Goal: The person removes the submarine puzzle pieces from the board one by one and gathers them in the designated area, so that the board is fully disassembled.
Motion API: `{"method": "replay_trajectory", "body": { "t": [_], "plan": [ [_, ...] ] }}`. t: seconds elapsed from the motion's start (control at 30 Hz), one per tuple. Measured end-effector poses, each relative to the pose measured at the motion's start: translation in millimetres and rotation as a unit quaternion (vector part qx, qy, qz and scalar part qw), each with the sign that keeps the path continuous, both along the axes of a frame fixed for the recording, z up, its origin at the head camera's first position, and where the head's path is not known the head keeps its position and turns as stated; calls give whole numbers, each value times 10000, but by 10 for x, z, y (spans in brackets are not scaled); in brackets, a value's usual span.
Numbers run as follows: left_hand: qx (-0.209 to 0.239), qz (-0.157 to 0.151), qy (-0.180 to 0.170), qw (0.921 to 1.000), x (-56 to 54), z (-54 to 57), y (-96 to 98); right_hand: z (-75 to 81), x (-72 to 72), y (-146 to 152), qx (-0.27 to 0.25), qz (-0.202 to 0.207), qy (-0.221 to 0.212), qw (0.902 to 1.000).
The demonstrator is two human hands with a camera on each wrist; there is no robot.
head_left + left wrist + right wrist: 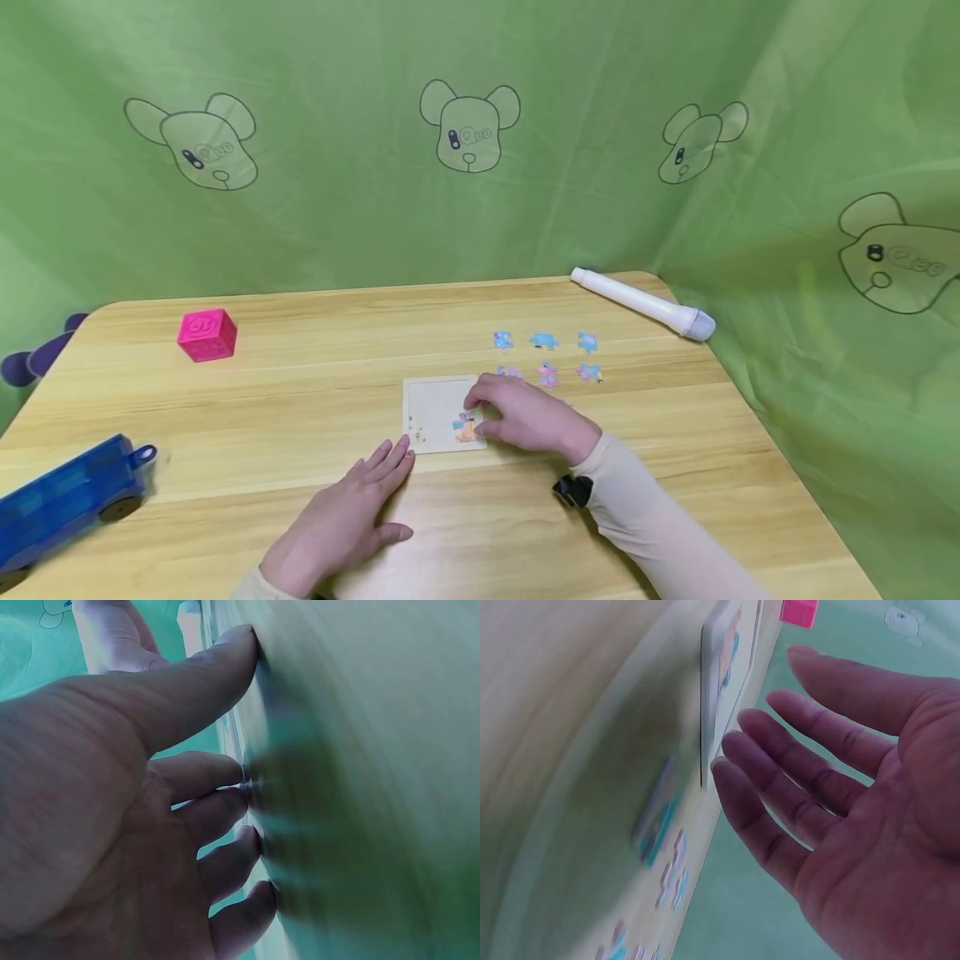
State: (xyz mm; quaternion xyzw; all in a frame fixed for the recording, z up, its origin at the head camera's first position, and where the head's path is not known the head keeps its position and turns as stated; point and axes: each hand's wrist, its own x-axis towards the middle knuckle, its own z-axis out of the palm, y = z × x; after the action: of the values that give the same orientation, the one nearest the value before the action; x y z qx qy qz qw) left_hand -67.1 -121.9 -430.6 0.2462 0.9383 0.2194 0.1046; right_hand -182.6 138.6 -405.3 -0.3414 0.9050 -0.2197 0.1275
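A pale square puzzle board (pixel 437 398) lies on the wooden table, with joined puzzle pieces (pixel 463 430) in its lower right corner. My right hand (pixel 531 417) hovers at the board's right side, fingers bent loosely over those pieces. In the right wrist view, nothing shows between that hand's thumb and fingers (pixel 810 772). My left hand (pixel 341 517) lies palm down with its fingertips at the board's lower left corner. Loose puzzle pieces (pixel 544 342) sit in rows to the board's right, some partly hidden by my right hand. One loose piece (pixel 657 817) lies beside the board in the right wrist view.
A pink block (pixel 207 335) stands at the back left. A blue toy wagon (pixel 71 504) is at the left front. Along the back right edge lies a white microphone-like stick (pixel 637 302). Green curtains (pixel 337 225) rise behind the table and on its right.
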Motion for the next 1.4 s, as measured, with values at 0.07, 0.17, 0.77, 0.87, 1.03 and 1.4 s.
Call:
{"method": "replay_trajectory", "body": {
  "t": [0.07, 0.17, 0.77, 0.87, 1.03, 1.4],
  "plan": [
    [-7, -2, -2, 10000, -1, -3, -1, -11, 8, -54, 89, 98, 52, 9999],
    [-8, -15, 26, 10000, -3, -9, -2, -20, 22, -120, 197, 193, 89, 9996],
    [88, 32, -2, 10000, -9, -28, -3, -69, 64, -219, 670, 415, 403, 9961],
    [134, 41, -31, 9999, -7, -27, -4, -70, 62, -224, 681, 396, 402, 9961],
    [208, 60, -65, 9997, -4, -33, -5, -96, 46, -223, 592, 378, 449, 9965],
    [233, 145, -4, 9996, -1, -48, 7, -110, 41, -233, 308, 250, 488, 9980]
  ]
}}
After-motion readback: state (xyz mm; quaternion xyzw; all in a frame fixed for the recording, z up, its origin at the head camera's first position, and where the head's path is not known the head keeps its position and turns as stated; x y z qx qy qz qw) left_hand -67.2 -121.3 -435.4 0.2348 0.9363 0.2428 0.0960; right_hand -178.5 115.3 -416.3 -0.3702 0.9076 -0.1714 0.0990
